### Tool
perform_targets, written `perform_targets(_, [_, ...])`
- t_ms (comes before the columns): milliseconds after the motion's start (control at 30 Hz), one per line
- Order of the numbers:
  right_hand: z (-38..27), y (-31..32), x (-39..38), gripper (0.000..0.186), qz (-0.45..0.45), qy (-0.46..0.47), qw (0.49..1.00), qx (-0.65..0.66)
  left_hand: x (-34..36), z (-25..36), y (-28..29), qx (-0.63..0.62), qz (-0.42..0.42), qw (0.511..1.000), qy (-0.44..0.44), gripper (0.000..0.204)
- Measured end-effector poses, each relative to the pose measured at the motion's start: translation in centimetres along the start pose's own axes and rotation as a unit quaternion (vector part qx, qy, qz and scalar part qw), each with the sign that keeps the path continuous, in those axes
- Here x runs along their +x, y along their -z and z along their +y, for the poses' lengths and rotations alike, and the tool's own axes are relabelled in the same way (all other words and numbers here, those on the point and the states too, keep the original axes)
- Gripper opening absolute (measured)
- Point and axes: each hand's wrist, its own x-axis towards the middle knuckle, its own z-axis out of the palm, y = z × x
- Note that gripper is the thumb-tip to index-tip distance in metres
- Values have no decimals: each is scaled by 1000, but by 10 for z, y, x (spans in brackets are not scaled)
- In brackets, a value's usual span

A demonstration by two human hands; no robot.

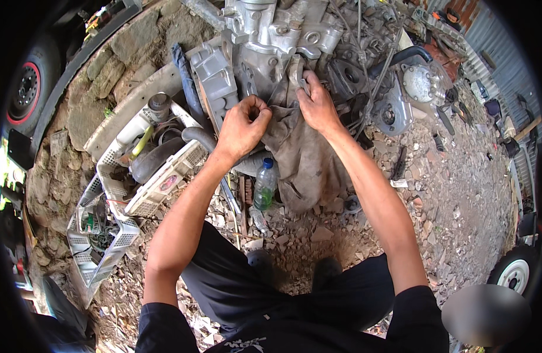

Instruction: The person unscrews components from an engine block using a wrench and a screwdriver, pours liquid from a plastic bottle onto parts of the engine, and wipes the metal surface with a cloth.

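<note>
A grimy grey-brown cloth hangs below both hands, against a large metal engine assembly. My left hand is curled closed at the cloth's upper left; what its fingertips pinch is hidden. My right hand, higher and to the right, grips a narrow greyish upright piece just above the cloth; I cannot tell whether it is fabric or metal. A ribbed metal casting lies left of the engine, and a clear plastic bottle stands below my left hand.
White plastic crates with hoses and parts lie left, beside a stone wall. Round metal housings and tools sit right on rubble ground. Wheels are at both sides; corrugated sheeting is upper right.
</note>
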Motion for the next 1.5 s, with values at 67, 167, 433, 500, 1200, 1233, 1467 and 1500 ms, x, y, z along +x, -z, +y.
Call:
perform_targets(67, [4, 0, 2, 23, -11, -35, 997, 62, 3, 0, -2, -5, 8, 1000, 10, 18])
perform_targets(167, [-3, 1, 4, 22, 37, -30, 996, 71, 5, 5, -4, -14, 31, 999, -2, 18])
perform_targets(433, [-12, 11, 8, 31, -20, 3, 985, -170, 16, -11, -23, -26, 61, 997, -41, 24])
perform_targets(500, [-26, 9, 5, 31, -45, -16, 980, -195, 17, -14, -28, 5, 70, 997, -40, 26])
perform_targets(1200, [-30, 60, 2, 24, 179, -117, 976, 29, 0, 21, -36, -34, 6, 997, -71, 19])
perform_targets(1233, [-26, 54, 0, 24, 198, -52, 979, -3, 2, 23, -37, -30, 6, 997, -74, 19])
perform_targets(1467, [-29, 11, -4, 37, -18, 25, 958, -286, 8, 8, -23, 51, 46, 998, -14, 26])
perform_targets(1500, [-29, 10, -4, 38, -33, 36, 949, -312, 8, 8, -23, 48, 42, 998, -2, 27])
